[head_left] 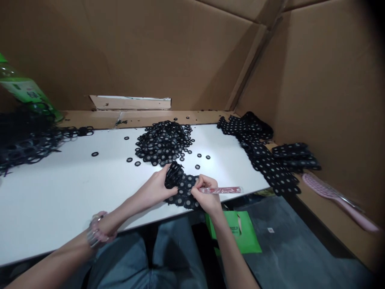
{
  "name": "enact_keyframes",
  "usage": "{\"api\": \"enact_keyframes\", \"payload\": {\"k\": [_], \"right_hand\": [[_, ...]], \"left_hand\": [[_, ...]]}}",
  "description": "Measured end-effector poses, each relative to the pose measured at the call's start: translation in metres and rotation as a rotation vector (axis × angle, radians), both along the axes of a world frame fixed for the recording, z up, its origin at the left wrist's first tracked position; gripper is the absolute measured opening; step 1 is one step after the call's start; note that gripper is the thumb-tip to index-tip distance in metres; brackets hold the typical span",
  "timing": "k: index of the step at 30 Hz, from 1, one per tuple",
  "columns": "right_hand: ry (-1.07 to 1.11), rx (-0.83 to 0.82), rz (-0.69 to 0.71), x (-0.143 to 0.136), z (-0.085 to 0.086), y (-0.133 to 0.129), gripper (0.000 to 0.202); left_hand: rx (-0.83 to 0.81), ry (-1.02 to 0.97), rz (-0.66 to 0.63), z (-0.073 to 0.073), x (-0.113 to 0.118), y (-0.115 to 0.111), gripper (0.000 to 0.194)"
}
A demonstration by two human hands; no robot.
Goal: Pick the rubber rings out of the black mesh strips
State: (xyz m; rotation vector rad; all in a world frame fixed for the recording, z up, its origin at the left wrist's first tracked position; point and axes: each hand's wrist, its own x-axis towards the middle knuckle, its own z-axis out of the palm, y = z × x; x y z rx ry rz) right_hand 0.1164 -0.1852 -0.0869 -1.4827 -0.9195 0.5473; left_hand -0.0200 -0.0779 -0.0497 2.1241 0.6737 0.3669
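Two narrow grips: left hand (159, 185) curled around the bunched end of a black dotted strip (186, 190), right hand (208, 196) pinched on a slim reddish stick (228, 190) in clear wrap, fingertips against the strip's flat part. All just inside the front edge of a white tabletop (60, 192). Wide white stretch to the left, as far as a tangled black mesh (27, 140); narrower room to the right, up to dotted bands (264, 158) draped over the side edge. Just beyond the left hand, a heaped mound of small round discs (164, 142), dark-rimmed and pale-centred, some scattered singly. Behind, upright brown cardboard (135, 52), smooth and creased.
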Motion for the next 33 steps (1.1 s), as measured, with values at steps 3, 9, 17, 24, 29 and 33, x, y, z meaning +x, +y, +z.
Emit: {"api": "enact_keyframes", "payload": {"k": [3, 9, 17, 24, 29, 33], "right_hand": [[0.007, 0.024, 0.006, 0.000, 0.000, 0.000, 0.020], [0.083, 0.111, 0.011, -0.002, 0.000, -0.003, 0.021], [0.057, 0.029, -0.011, 0.001, -0.001, 0.001, 0.020], [-0.020, -0.059, 0.004, 0.001, -0.002, 0.002, 0.018], [-0.025, -0.068, 0.008, 0.001, -0.004, 0.002, 0.018], [-0.038, -0.077, 0.027, 0.001, -0.004, 0.001, 0.017]], "left_hand": [[0.043, 0.083, -0.008, 0.004, 0.000, -0.002, 0.062], [-0.123, 0.008, -0.038, -0.005, 0.008, -0.002, 0.063], [-0.196, -0.123, -0.009, -0.017, 0.009, 0.005, 0.043], [-0.303, -0.106, 0.012, -0.019, 0.011, 0.004, 0.030], [-0.328, -0.136, 0.024, -0.019, 0.011, 0.003, 0.032], [-0.324, -0.139, 0.011, -0.018, 0.010, 0.002, 0.029]]}}
